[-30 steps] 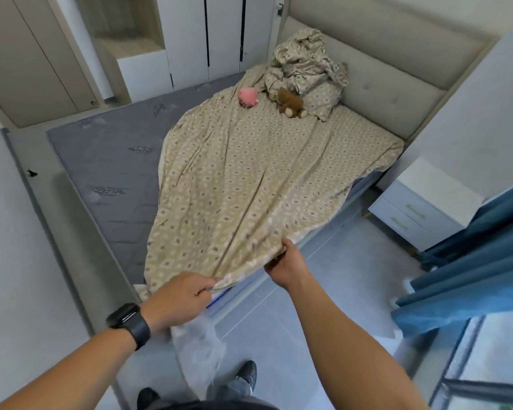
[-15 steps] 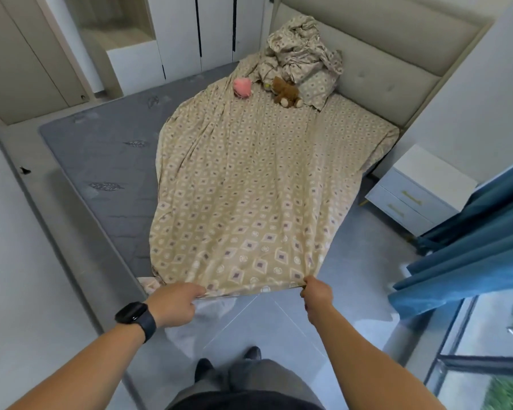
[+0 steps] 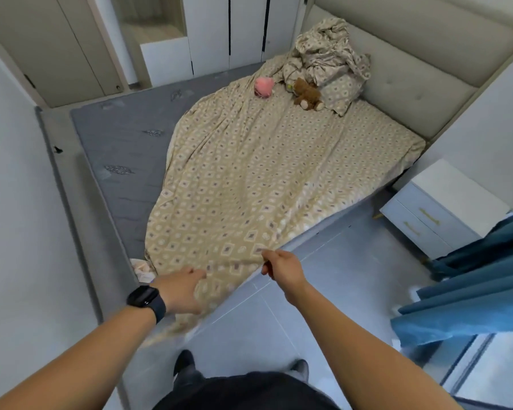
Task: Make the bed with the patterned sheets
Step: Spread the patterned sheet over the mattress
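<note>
We held the patterned sheet (image 3: 249,184) by its foot edge, left hand (image 3: 180,291) and right hand (image 3: 282,266) each clamped on it. This grip let us spread it over the bare mattress (image 3: 122,149).

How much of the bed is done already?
About half. Done: the patterned sheet covers the right side of the mattress, up to the headboard. In hand: the left hand and right hand each grip the sheet's near edge. Left: the grey mattress on the left side lies bare, and the crumpled bedding, pink toy and teddy bear need sorting.
</note>
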Demonstrator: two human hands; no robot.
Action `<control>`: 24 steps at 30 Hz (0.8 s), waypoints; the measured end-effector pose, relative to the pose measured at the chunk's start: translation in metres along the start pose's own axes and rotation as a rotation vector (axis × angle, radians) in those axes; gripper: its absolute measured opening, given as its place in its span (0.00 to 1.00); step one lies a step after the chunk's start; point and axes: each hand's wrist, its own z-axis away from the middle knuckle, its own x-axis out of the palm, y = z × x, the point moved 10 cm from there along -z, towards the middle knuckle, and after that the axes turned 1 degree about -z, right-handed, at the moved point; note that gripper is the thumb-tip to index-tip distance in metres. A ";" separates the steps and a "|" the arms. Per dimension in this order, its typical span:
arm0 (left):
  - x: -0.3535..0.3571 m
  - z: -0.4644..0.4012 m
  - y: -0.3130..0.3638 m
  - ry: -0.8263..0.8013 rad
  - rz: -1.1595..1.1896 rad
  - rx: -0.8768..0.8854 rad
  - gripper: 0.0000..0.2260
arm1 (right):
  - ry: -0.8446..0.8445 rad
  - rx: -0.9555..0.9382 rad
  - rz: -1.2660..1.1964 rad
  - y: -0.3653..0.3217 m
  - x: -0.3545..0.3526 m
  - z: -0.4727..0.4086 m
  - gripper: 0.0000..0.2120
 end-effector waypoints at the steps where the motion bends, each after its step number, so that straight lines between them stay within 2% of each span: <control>1: -0.015 -0.005 0.028 0.106 0.050 0.048 0.35 | -0.038 -0.015 0.040 -0.003 0.000 0.001 0.16; 2: -0.028 -0.011 0.066 0.189 0.099 0.096 0.34 | -0.063 -0.032 0.062 -0.004 -0.010 0.003 0.17; 3: -0.043 -0.021 0.113 0.264 0.141 0.143 0.30 | -0.080 -0.061 0.079 -0.006 -0.034 0.002 0.17; 5: -0.063 -0.031 0.160 0.378 0.189 0.162 0.09 | -0.107 -0.081 0.083 -0.013 -0.060 0.001 0.17; 6: -0.071 -0.033 0.172 0.407 0.213 0.150 0.03 | -0.113 -0.083 0.073 -0.017 -0.069 0.001 0.16; 8: -0.083 -0.040 0.204 0.444 0.282 0.160 0.10 | -0.121 -0.052 0.018 -0.020 -0.104 -0.007 0.14; 10: -0.093 -0.039 0.218 0.430 0.380 0.221 0.14 | -0.114 0.037 -0.100 -0.017 -0.123 -0.021 0.11; 14: -0.122 -0.037 0.245 0.397 0.353 0.319 0.16 | -0.057 0.425 -0.376 0.008 -0.159 -0.067 0.13; 17: -0.128 -0.039 0.247 0.323 0.401 0.340 0.16 | 0.016 0.617 -0.415 0.034 -0.183 -0.090 0.15; 20: -0.124 -0.061 0.231 0.225 0.447 0.281 0.15 | 0.093 0.600 -0.514 0.040 -0.200 -0.119 0.09; 22: -0.111 -0.083 0.215 0.111 0.318 0.163 0.16 | 0.167 0.503 -0.527 0.032 -0.219 -0.132 0.08; 24: -0.095 -0.106 0.207 -0.054 0.138 0.048 0.12 | 0.228 0.368 -0.388 0.019 -0.244 -0.140 0.10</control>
